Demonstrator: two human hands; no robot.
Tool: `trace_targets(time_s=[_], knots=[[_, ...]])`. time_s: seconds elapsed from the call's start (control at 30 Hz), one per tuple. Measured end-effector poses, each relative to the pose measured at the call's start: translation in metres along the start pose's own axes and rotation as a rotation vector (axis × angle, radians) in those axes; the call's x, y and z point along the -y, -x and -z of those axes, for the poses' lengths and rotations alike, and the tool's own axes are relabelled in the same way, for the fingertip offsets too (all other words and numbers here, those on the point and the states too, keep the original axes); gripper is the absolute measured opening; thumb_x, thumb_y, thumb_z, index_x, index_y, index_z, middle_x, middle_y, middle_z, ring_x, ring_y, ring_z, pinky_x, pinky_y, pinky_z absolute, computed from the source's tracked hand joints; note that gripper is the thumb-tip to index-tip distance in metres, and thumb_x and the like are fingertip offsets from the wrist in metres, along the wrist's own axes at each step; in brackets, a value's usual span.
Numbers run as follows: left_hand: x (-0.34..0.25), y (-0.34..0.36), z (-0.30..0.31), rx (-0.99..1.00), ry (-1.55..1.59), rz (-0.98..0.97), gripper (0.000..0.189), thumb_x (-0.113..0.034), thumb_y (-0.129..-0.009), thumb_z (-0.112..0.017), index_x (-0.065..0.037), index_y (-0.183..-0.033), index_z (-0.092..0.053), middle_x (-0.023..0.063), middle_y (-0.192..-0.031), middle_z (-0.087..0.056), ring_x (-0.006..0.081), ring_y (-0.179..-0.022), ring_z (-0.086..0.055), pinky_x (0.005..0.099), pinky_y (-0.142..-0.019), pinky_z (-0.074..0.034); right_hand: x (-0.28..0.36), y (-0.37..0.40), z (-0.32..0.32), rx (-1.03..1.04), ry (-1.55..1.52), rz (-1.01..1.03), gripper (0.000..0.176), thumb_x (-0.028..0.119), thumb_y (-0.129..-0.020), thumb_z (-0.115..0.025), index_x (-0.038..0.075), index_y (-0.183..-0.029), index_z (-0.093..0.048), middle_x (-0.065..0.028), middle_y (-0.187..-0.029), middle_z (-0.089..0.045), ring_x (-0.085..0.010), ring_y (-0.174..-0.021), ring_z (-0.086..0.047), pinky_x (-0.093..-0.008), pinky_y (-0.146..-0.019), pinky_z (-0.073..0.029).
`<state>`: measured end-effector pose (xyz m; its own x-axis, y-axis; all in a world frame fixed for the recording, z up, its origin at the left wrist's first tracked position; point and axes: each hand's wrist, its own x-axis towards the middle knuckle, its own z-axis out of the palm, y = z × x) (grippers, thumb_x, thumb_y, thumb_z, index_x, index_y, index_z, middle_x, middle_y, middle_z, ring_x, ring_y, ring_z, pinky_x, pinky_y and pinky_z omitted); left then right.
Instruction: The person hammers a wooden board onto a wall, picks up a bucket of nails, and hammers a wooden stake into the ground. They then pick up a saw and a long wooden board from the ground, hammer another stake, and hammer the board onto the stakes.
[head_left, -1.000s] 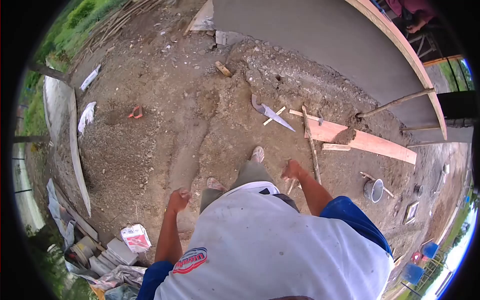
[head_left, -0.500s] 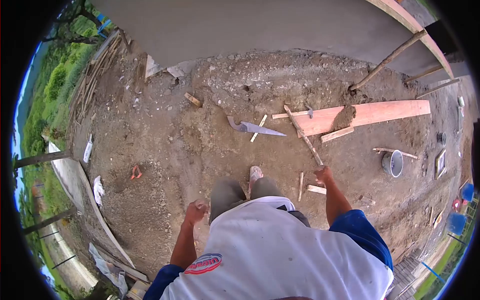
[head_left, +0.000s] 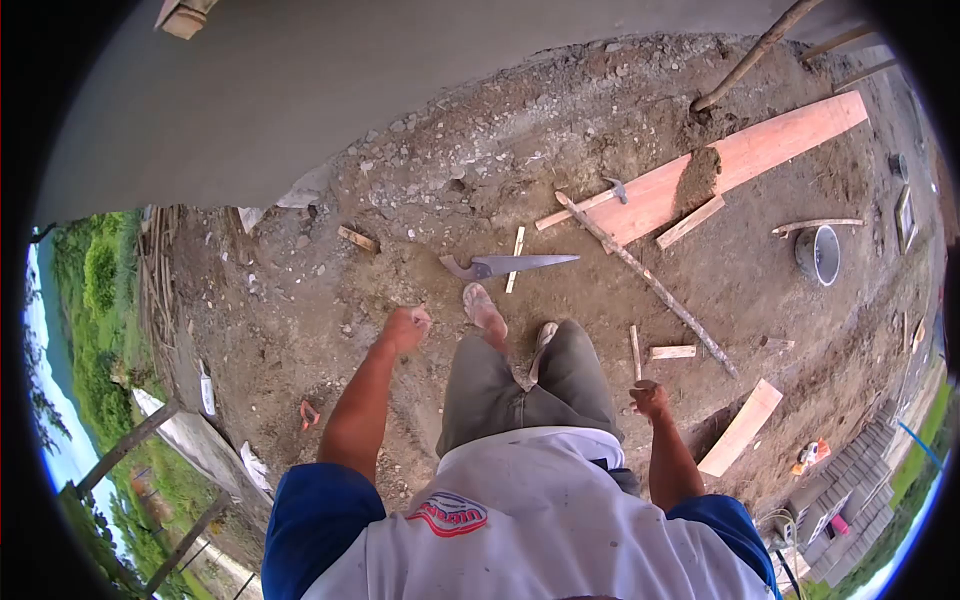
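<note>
My left hand [head_left: 408, 328] hangs over the dirt by my left foot, its fingers curled in. Whatever it holds, if anything, is hidden. On the right, my right hand [head_left: 651, 399] is loosely open with nothing visible in it, above the ground near a thin wood strip [head_left: 635, 352] and a short wood block [head_left: 673, 352]. Ahead of my feet lies a handsaw [head_left: 510, 265], its blade across a small pale stick [head_left: 516, 258]. A long rough pole [head_left: 660, 290] rests with its far end against a reddish board [head_left: 775, 145]. A hammer [head_left: 618, 190] lies on that board's near end.
A grey wall [head_left: 300, 90] rises ahead. Wooden props [head_left: 750, 58] lean at the upper right. To the right stand a metal bucket [head_left: 818, 256] and a loose plank [head_left: 741, 427]. An orange object [head_left: 309, 414] lies left; stacked blocks [head_left: 850, 490] sit lower right.
I have stepped forward and my view has turned. My left hand has swung forward; my right hand has dropped back, and the pole's near end now shows clear of it.
</note>
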<state>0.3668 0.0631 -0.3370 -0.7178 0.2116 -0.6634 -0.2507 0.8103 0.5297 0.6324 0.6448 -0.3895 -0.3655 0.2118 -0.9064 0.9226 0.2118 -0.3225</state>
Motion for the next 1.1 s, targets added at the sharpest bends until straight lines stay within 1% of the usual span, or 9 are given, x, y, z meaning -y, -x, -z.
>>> trace_targets(time_s=[0.17, 0.37, 0.43, 0.47, 0.6, 0.8, 0.9, 0.97, 1.1], knots=[[0.0, -0.199, 0.03, -0.124, -0.058, 0.018, 0.022, -0.016, -0.082, -0.066, -0.008, -0.102, -0.069, 0.0139, -0.094, -0.071, 0.0251, -0.088, -0.069, 0.0337, -0.08, -0.053, 0.022, -0.04, -0.006, -0.058, -0.061, -0.122, 0.034, 0.009, -0.079, -0.068, -0.002, -0.11, -0.061, -0.014, -0.078, -0.067, -0.0211, -0.061, -0.067, -0.032, -0.051, -0.054], [0.046, -0.433, -0.008, -0.261, -0.369, 0.033, 0.052, -0.012, -0.082, -0.06, 0.0, -0.131, -0.05, 0.0241, -0.122, -0.059, 0.0355, -0.116, -0.056, 0.0396, -0.101, -0.044, 0.035, -0.275, -0.006, -0.022, -0.292, -0.26, 0.037, 0.019, -0.088, -0.065, 0.005, -0.121, -0.054, -0.012, -0.097, -0.065, -0.0258, -0.075, -0.068, -0.0365, -0.059, -0.056], [0.056, -0.472, -0.021, -0.313, -0.496, 0.044, 0.058, -0.012, -0.079, -0.062, 0.001, -0.134, -0.045, 0.027, -0.119, -0.058, 0.042, -0.112, -0.055, 0.0423, -0.099, -0.044, 0.023, -0.348, -0.007, -0.073, -0.671, -0.212, 0.037, 0.027, -0.093, -0.061, 0.012, -0.125, -0.05, -0.0065, -0.095, -0.059, -0.021, -0.073, -0.061, -0.0347, -0.064, -0.051], [0.081, -0.496, -0.028, -0.364, -0.507, -0.012, 0.059, -0.011, -0.078, -0.062, 0.0, -0.134, -0.045, 0.0274, -0.117, -0.059, 0.0431, -0.109, -0.056, 0.0432, -0.099, -0.044, 0.007, -0.392, 0.002, 0.008, -0.725, -0.172, 0.046, 0.034, -0.094, -0.059, 0.013, -0.131, -0.044, -0.0135, -0.114, -0.056, -0.0278, -0.088, -0.062, -0.0395, -0.074, -0.053], [0.1, -0.532, -0.054, -0.443, -0.488, -0.075, 0.043, -0.01, -0.08, -0.061, -0.003, -0.122, -0.052, 0.0219, -0.105, -0.065, 0.0386, -0.101, -0.061, 0.0433, -0.089, -0.048, 0.09, -0.461, -0.001, -0.411, -1.197, -0.336, 0.054, 0.038, -0.094, -0.057, 0.013, -0.138, -0.037, -0.0245, -0.144, -0.032, -0.0389, -0.113, -0.051, -0.05, -0.097, -0.045], [0.117, -0.555, -0.052, -0.558, -0.371, -0.005, 0.025, -0.013, -0.084, -0.059, -0.001, -0.105, -0.062, 0.0116, -0.087, -0.069, 0.0206, -0.077, -0.066, 0.0317, -0.072, -0.051, 0.055, -0.544, 0.019, -0.459, -1.308, -0.305, 0.046, 0.044, -0.094, -0.057, 0.01, -0.123, -0.048, -0.0184, -0.115, -0.057, -0.0369, -0.101, -0.057, -0.0534, -0.087, -0.05], [0.146, -0.574, -0.041, -0.583, -0.331, 0.12, 0.019, -0.016, -0.083, -0.062, -0.002, -0.096, -0.065, 0.0063, -0.075, -0.068, 0.0135, -0.066, -0.063, 0.0275, -0.063, -0.05, 0.114, -0.49, 0.017, -0.429, -0.949, -0.547, 0.056, 0.046, -0.09, -0.059, 0.002, -0.123, -0.044, -0.0126, -0.1, -0.054, -0.0361, -0.103, -0.054, -0.054, -0.084, -0.048], [0.131, -0.569, -0.039, -0.576, -0.242, 0.147, 0.014, -0.014, -0.081, -0.065, -0.002, -0.089, -0.066, 0.0051, -0.074, -0.067, 0.0137, -0.065, -0.061, 0.0282, -0.065, -0.049, 0.07, -0.504, 0.025, -0.337, -0.182, -0.459, 0.057, 0.044, -0.085, -0.066, 0.004, -0.121, -0.046, -0.0128, -0.1, -0.055, -0.0335, -0.098, -0.054, -0.051, -0.082, -0.047], [0.08, -0.528, -0.061, -0.603, 0.028, 0.171, 0.009, -0.009, -0.08, -0.066, -0.004, -0.087, -0.067, -0.0002, -0.074, -0.066, 0.0062, -0.065, -0.057, 0.022, -0.063, -0.046, 0.121, -0.456, 0.01, -0.502, 0.561, 0.291, 0.059, 0.036, -0.074, -0.075, 0.009, -0.122, -0.05, -0.0137, -0.1, -0.058, -0.0327, -0.098, -0.054, -0.044, -0.085, -0.045]])
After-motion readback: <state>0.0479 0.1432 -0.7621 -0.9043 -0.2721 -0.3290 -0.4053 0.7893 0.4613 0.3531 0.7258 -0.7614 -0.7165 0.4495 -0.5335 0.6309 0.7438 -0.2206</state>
